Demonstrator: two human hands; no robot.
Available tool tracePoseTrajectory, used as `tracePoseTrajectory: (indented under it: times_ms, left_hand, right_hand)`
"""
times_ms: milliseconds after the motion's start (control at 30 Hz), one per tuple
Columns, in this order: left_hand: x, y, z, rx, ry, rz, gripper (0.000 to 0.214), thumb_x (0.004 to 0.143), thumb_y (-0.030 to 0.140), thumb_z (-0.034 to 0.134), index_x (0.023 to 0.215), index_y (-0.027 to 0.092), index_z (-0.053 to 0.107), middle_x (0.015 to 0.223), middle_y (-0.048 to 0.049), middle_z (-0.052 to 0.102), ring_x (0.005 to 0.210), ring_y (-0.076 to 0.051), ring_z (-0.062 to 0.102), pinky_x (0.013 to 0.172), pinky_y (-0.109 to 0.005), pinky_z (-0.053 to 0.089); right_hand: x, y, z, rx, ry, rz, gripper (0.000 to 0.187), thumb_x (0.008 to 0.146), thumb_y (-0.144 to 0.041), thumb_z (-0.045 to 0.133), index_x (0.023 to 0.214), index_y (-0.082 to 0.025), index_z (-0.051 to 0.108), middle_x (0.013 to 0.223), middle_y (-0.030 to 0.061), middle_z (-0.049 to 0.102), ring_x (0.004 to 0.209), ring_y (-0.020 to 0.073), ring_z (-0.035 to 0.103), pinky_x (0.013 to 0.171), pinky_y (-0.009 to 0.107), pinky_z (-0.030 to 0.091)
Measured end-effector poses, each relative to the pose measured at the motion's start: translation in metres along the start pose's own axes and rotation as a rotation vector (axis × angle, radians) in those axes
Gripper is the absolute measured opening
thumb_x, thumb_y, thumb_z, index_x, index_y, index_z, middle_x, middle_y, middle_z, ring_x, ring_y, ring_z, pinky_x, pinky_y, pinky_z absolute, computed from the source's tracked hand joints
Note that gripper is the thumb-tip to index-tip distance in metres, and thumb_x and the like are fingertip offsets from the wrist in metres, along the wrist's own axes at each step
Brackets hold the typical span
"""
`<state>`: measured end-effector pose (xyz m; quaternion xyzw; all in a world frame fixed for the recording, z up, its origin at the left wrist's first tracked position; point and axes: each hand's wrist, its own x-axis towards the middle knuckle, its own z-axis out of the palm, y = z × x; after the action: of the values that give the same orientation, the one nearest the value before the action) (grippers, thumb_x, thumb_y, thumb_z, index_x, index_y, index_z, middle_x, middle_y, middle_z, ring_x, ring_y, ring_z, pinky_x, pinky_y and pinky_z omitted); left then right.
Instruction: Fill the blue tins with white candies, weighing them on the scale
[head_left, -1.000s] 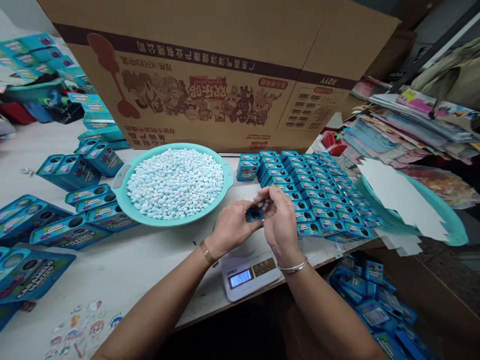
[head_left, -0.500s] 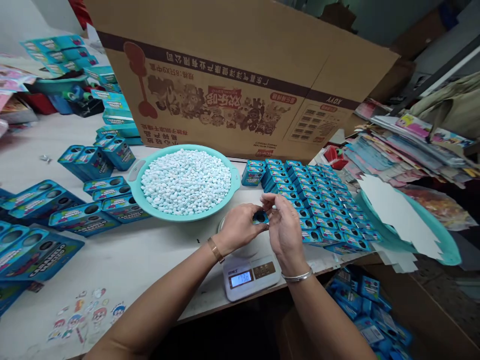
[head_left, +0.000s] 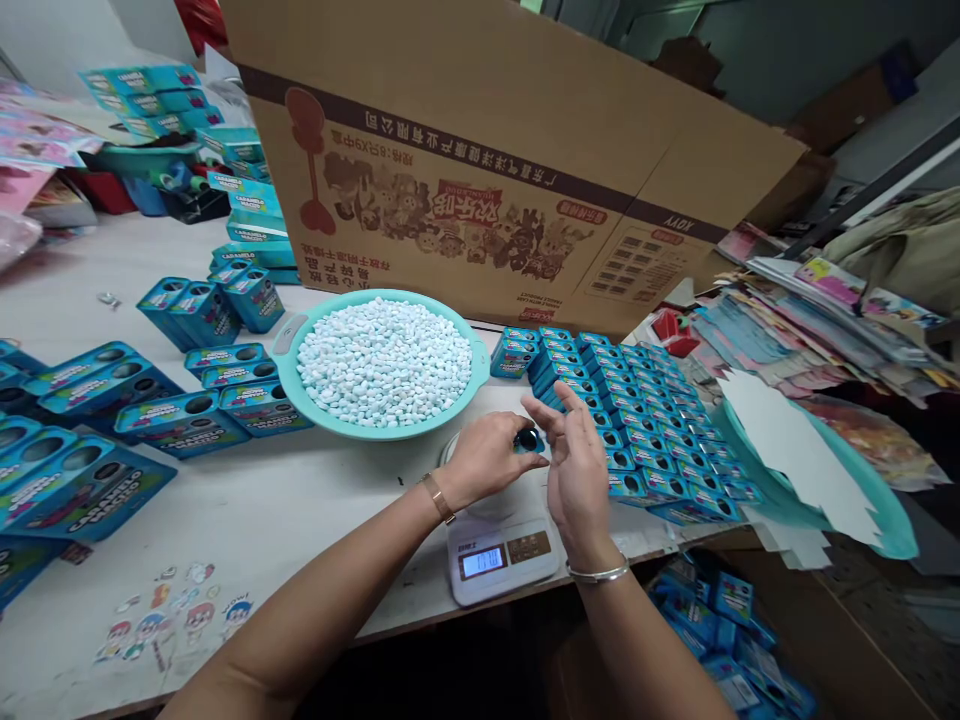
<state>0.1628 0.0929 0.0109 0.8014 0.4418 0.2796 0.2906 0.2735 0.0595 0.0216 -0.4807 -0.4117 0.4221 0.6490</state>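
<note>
Over the white digital scale (head_left: 541, 575), my left hand (head_left: 484, 460) grips a small blue box, its dark round opening (head_left: 529, 439) facing up. Most of that box is hidden by my fingers. My right hand (head_left: 576, 460) is beside the box with its fingers spread, and I see nothing held in it. A pale round container on the scale shows partly under my left hand. To the upper left of my hands is a turquoise basin (head_left: 283, 340) of pale blue and white candies (head_left: 386, 365).
Rows of small blue boxes (head_left: 637, 420) stand right of my hands. More blue boxes (head_left: 180, 425) are at left. A large carton (head_left: 480, 130) rises behind the basin. At right, white sheets (head_left: 799, 455) lie over another turquoise basin (head_left: 900, 515). Several boxes (head_left: 731, 620) lie below the table edge.
My right hand's fingers have spread and moved slightly off the box opening. The box stays in my left hand. The scale's lit reading has changed, and the view has shifted slightly.
</note>
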Motion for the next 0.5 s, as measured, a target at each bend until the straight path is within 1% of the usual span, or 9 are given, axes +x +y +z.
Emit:
tracePoseTrajectory:
  times_ms: [67,133,200,267,300,367,433,500]
  left_hand:
    - [0.000,-0.001,0.000,0.003,0.006,0.000,0.043,0.078,0.039,0.077,0.114,0.018,0.068,0.111,-0.0089,0.074,0.102,-0.029,0.069,0.089,-0.041,0.054]
    - [-0.005,-0.002,-0.003,0.003,0.058,0.031,0.053,0.074,0.039,0.080,0.119,0.015,0.065,0.116,-0.0120,0.071,0.107,-0.030,0.067,0.092,-0.043,0.054]
    - [-0.021,-0.004,-0.009,-0.016,0.179,0.098,0.064,0.071,0.039,0.082,0.125,0.013,0.060,0.123,-0.0144,0.068,0.114,-0.030,0.064,0.097,-0.043,0.053]
    - [-0.047,-0.009,-0.016,-0.058,0.359,0.136,0.062,0.076,0.038,0.079,0.128,0.015,0.057,0.125,-0.0132,0.066,0.117,-0.027,0.061,0.102,-0.042,0.051]
    - [-0.063,-0.013,-0.018,-0.077,0.454,0.121,0.055,0.080,0.038,0.075,0.128,0.017,0.058,0.124,-0.0113,0.066,0.117,-0.025,0.062,0.102,-0.041,0.050]
    - [-0.100,-0.024,-0.020,-0.089,0.602,-0.003,0.041,0.086,0.034,0.068,0.124,0.021,0.060,0.121,-0.0082,0.067,0.113,-0.023,0.063,0.099,-0.040,0.053]
    - [-0.136,-0.039,-0.019,-0.072,0.656,-0.167,0.035,0.088,0.033,0.065,0.122,0.022,0.061,0.117,-0.0070,0.067,0.106,-0.022,0.066,0.091,-0.037,0.057]
    - [-0.168,-0.057,-0.016,-0.046,0.687,-0.304,0.034,0.088,0.036,0.063,0.119,0.021,0.062,0.114,-0.0070,0.067,0.101,-0.022,0.067,0.086,-0.036,0.059]
  right_hand:
    - [-0.002,0.000,-0.003,-0.022,-0.020,0.016,0.043,0.096,-0.049,0.045,0.129,-0.022,0.054,0.105,0.0075,0.076,0.114,0.0223,0.064,0.110,0.050,0.034]
    - [0.000,-0.005,-0.006,-0.028,-0.019,0.000,0.040,0.097,-0.048,0.045,0.126,-0.022,0.055,0.109,0.0076,0.074,0.118,0.0218,0.062,0.111,0.049,0.033]
    - [0.009,-0.013,-0.005,-0.047,-0.017,-0.055,0.036,0.096,-0.047,0.045,0.121,-0.023,0.058,0.112,0.0073,0.072,0.118,0.0217,0.061,0.109,0.048,0.037]
    - [0.028,-0.021,0.002,-0.121,-0.067,-0.145,0.033,0.095,-0.046,0.048,0.116,-0.024,0.060,0.112,0.0072,0.071,0.112,0.0218,0.063,0.102,0.045,0.044]
    - [0.041,-0.024,0.010,-0.189,-0.126,-0.202,0.033,0.094,-0.047,0.050,0.115,-0.024,0.061,0.111,0.0076,0.070,0.108,0.0218,0.064,0.099,0.044,0.046]
    - [0.070,-0.023,0.032,-0.377,-0.315,-0.325,0.036,0.091,-0.048,0.055,0.117,-0.022,0.061,0.110,0.0092,0.068,0.103,0.0227,0.064,0.094,0.043,0.049]
    - [0.098,-0.013,0.062,-0.587,-0.569,-0.420,0.046,0.089,-0.050,0.057,0.125,-0.022,0.058,0.123,0.0118,0.063,0.110,0.0253,0.059,0.099,0.044,0.045]
    - [0.119,0.004,0.093,-0.803,-0.775,-0.483,0.061,0.084,-0.056,0.061,0.134,-0.021,0.052,0.132,0.0143,0.056,0.124,0.0319,0.049,0.107,0.051,0.036]
